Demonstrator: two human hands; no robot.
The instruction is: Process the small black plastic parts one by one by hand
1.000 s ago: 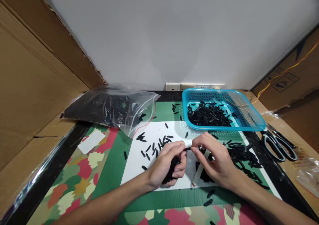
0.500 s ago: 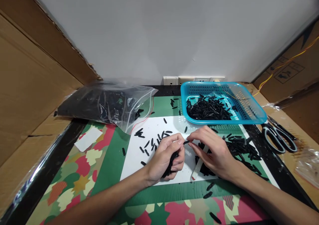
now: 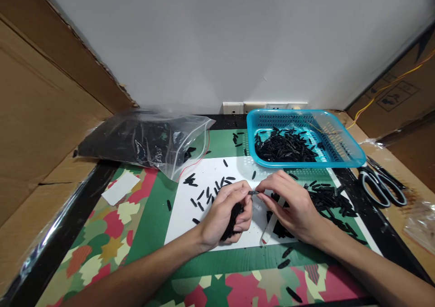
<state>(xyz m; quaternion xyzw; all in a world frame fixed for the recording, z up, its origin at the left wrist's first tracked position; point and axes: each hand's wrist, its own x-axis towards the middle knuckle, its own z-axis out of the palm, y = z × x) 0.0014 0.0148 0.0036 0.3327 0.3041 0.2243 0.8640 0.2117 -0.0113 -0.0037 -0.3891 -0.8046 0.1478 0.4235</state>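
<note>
My left hand is closed around a bunch of small black slender pieces. Its thumb and forefinger also pinch one single black piece, which lies level between my two hands. The fingertips of my right hand close on the other end of that piece. Below the right fingers shows a white pen-like stick with a reddish tip; whether the hand holds it or it lies on the paper, I cannot tell. Loose black pieces lie on the white paper beneath, with a thicker heap right of my right hand.
A blue plastic basket with many black pieces stands at the back right. Scissors lie beside it. A clear zip bag of black material rests at the back left, near a small white paper. Cardboard and a wall border the table.
The single black piece between my fingertips has turned from slanted to nearly level, showing a greyer face. Both hands otherwise stay in nearly the same place.
</note>
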